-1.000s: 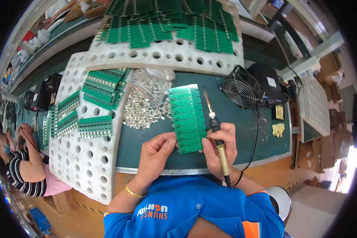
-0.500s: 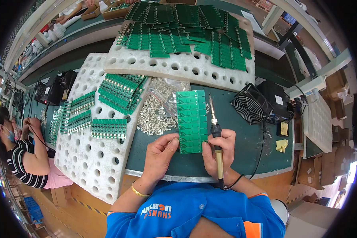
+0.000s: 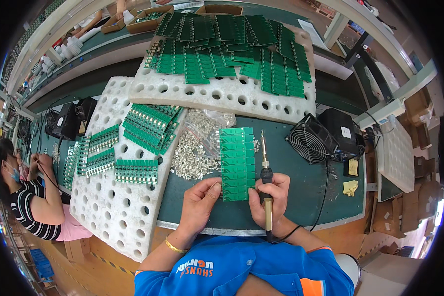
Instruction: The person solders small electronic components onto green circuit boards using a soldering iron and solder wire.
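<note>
A long green circuit board (image 3: 238,163) with scored segments stands out in front of me, components along its left edge. My left hand (image 3: 200,202) pinches a thin wire, likely solder, at the board's lower left edge. My right hand (image 3: 269,200) grips a soldering iron (image 3: 265,172), tip pointing away from me, just right of the board; its thumb is at the board's lower right edge. Behind the board lies a bag with a heap of small metal parts (image 3: 192,153). Foam panels (image 3: 108,207) carry populated board strips (image 3: 148,128) on the left and many stacked boards (image 3: 202,59) at the back.
A black fan unit (image 3: 311,140) and a black box (image 3: 338,130) sit on the right of the green bench (image 3: 306,207), near yellow pads (image 3: 350,187). A co-worker (image 3: 34,207) works at the far left. Metal rails (image 3: 340,24) frame the bench; cardboard (image 3: 389,217) lies beyond its right end.
The view has shifted, so the bench sits differently in frame and more of the back shows. Both hands keep their grips, with the board and iron now a little more upright.
</note>
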A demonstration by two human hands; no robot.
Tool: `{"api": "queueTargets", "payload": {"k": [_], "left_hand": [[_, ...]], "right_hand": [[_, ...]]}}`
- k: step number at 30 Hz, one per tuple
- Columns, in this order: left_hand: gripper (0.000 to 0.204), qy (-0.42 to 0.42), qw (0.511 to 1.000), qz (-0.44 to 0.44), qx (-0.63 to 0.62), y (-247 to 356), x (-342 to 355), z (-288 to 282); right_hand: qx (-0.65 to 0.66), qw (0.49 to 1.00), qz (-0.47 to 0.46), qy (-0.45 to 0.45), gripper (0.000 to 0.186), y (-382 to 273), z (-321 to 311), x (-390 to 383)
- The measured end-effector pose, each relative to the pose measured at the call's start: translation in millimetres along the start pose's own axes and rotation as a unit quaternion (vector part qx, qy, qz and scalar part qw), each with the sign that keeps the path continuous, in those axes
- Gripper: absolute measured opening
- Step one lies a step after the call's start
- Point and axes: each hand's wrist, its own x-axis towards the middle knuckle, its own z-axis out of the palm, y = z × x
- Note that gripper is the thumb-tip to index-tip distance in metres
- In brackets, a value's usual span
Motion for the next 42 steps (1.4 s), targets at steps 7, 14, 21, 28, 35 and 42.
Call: {"api": "queueTargets", "payload": {"k": [7,14,21,28,35,42], "left_hand": [[0.025,-0.008,1.000,-0.003,-0.010,-2.3,2.7,-1.1],[0.026,-0.004,1.000,-0.010,-0.012,-4.9,4.6,-2.1],[0.025,-0.001,1.000,-0.001,-0.012,-7.1,4.7,-1.4],[0.023,0.006,1.000,-0.007,0.006,-6.4,4.6,0.2],[0.023,-0.009,1.000,-0.019,-0.014,-9.3,4.7,-3.2],[0.032,-0.045,0.997,0.051,-0.028,-15.1,5.2,8.9]], "right_hand": [[-0.006,1.000,-0.021,0.007,0.044,4.6,0.0,2.0],[-0.008,1.000,-0.010,0.003,0.046,6.6,1.5,0.7],[-0.017,1.000,-0.024,-0.005,0.046,8.6,0.1,-5.3],[-0.009,0.999,-0.043,0.000,0.048,14.0,1.3,-11.5],[-0.019,0.999,-0.046,-0.012,0.049,10.6,-2.6,-8.5],[-0.017,0.999,-0.030,-0.015,0.048,8.9,-4.2,-11.6]]}}
